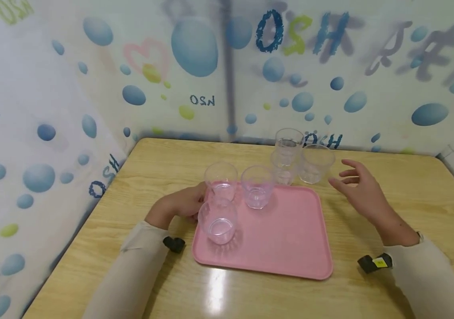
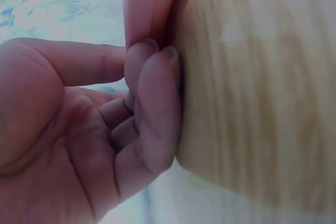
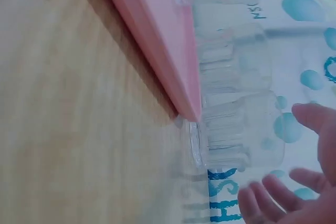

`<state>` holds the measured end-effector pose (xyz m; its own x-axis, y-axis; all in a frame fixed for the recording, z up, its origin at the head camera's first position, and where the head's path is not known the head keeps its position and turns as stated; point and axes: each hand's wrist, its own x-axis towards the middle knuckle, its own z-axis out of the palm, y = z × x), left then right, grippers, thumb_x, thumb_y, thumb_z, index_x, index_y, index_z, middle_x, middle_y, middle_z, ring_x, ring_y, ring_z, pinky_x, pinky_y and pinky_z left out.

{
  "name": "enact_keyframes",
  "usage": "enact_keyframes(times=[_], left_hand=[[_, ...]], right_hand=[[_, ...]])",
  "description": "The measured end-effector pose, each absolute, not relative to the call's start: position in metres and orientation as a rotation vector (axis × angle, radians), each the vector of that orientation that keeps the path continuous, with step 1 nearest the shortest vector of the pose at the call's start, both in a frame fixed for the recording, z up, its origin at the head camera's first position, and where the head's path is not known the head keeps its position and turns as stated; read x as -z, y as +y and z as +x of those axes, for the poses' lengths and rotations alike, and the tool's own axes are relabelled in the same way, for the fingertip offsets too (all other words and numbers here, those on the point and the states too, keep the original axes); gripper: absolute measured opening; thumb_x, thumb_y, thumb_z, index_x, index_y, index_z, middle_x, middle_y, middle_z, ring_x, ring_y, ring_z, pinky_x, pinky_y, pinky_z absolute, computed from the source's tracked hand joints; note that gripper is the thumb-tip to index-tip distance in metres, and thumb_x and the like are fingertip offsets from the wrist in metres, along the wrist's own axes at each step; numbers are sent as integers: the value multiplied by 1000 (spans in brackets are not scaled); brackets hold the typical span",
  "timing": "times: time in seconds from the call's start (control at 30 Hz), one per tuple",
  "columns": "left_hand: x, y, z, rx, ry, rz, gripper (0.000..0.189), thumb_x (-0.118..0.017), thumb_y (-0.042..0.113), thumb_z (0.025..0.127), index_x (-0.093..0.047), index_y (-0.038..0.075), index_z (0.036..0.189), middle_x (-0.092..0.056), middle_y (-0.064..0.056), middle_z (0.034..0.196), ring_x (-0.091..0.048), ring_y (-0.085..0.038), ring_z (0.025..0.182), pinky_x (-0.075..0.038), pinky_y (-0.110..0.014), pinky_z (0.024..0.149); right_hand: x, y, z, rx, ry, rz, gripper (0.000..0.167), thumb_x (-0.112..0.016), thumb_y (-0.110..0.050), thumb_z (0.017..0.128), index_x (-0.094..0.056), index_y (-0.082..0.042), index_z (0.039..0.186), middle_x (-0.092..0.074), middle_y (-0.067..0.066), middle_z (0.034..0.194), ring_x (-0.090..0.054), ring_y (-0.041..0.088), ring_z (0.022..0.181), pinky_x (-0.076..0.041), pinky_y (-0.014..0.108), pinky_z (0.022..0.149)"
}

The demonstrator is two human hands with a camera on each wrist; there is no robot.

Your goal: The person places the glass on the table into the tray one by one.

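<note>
A pink tray (image 1: 278, 235) lies on the wooden table. My left hand (image 1: 188, 201) grips its left edge; in the left wrist view the thumb (image 2: 97, 64) is at the rim and the curled fingers (image 2: 157, 98) are tucked beneath. Three clear plastic cups stand upright on the tray: a front-left cup (image 1: 219, 228), a back-left cup (image 1: 222, 179) and a middle cup (image 1: 258, 190). My right hand (image 1: 364, 192), fingers spread and loosely bent, hovers just right of a clear cup (image 1: 316, 164) on the table behind the tray. That hand holds nothing.
Two more clear cups, a rear cup (image 1: 288, 146) and a nearer cup (image 1: 284, 170), stand behind the tray close to the cup by my right hand. Wall sheeting (image 1: 250, 88) with blue drops borders the table's (image 1: 402, 195) back and left sides.
</note>
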<state>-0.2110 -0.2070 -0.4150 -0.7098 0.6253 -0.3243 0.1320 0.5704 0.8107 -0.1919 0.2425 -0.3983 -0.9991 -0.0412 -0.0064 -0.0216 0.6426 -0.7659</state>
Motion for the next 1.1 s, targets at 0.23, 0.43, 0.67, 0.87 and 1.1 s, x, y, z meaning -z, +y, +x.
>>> enact_keyframes(times=[0.23, 0.43, 0.67, 0.87, 1.1], left_hand=[[408, -205, -213, -1016, 2234, 566, 21, -52, 17, 103, -44, 3, 116, -49, -6, 53, -45, -16, 42, -38, -26, 40], [411, -204, -211, -1033, 2234, 533, 26, -55, 21, 102, -42, 7, 119, -48, -7, 55, -44, -16, 44, -38, -26, 40], [413, -204, -206, -1046, 2242, 500, 34, -55, 20, 101, -37, 7, 127, -50, -4, 57, -46, -16, 46, -41, -27, 40], [413, -204, -207, -1037, 2265, 487, 36, -55, 22, 102, -36, 7, 128, -50, -3, 57, -47, -15, 46, -40, -26, 40], [413, -202, -210, -1051, 2255, 507, 30, -54, 19, 102, -39, 9, 125, -49, -5, 55, -46, -16, 45, -41, -27, 39]], right_hand=[[403, 225, -223, 1391, 2710, -30, 106, -64, -57, 91, 5, -20, 161, -11, 23, 166, -20, 48, 149, -35, 71, 106], [405, 218, -236, 1454, 2662, -63, 110, -67, -56, 90, 9, -20, 161, -10, 18, 167, -15, 46, 151, -31, 72, 109], [409, 213, -240, 1490, 2646, -57, 113, -70, -53, 89, 9, -16, 161, -16, 18, 166, -23, 44, 150, -35, 68, 109], [405, 214, -239, 1504, 2698, -56, 109, -73, -52, 87, -4, -10, 161, -25, 21, 162, -31, 44, 146, -38, 65, 109], [395, 219, -226, 1499, 2741, -36, 108, -73, -53, 86, -7, -13, 161, -29, 18, 161, -34, 41, 145, -37, 65, 109]])
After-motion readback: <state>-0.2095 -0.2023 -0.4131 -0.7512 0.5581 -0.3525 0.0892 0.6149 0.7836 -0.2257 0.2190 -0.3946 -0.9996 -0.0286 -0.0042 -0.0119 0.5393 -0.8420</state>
